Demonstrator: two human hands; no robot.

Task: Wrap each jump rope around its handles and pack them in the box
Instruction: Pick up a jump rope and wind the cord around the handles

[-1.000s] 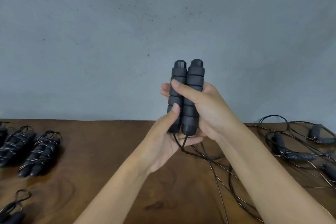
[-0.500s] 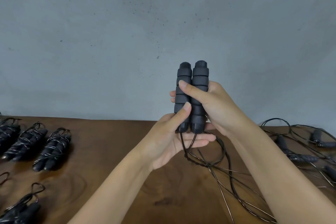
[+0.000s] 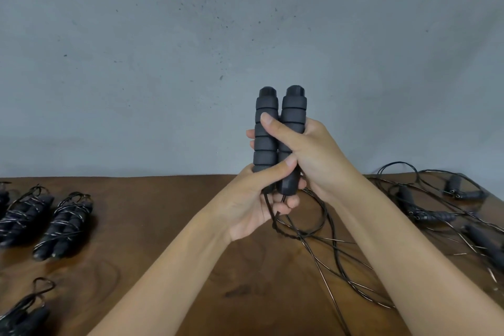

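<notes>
— What have you got on the head camera?

— I see two black handles (image 3: pixel 279 133) held side by side and touching, above the far part of the wooden table (image 3: pixel 169 215). Their long axis runs near vertical, capped ends up toward the grey wall (image 3: pixel 191 49), cord ends pointing down at the table.

— And the grip?

— The right hand (image 3: pixel 308 155) is wrapped round both handles at mid-length, thumb laid across the front, fingertips showing past the left edge. The left hand (image 3: pixel 251 204) clasps the lower ends, thumb pressed across the front of them, fingers curled underneath.

— Where does the rope go?

— The thin black rope (image 3: pixel 313 237) drops out of the bottom ends, passes by the left fingers and lies in loose loops on the table beneath the right forearm, trailing to the near edge. I can't tell whether the left fingers pinch it.

— Anything else on the table?

— At the left, wrapped ropes (image 3: pixel 62 226) lie in a row, tilted, cord wound round their paired handles; another sits at the lower left corner. At the right, unwrapped ropes (image 3: pixel 431 213) sprawl in a tangle, handles lying flat and apart.
</notes>
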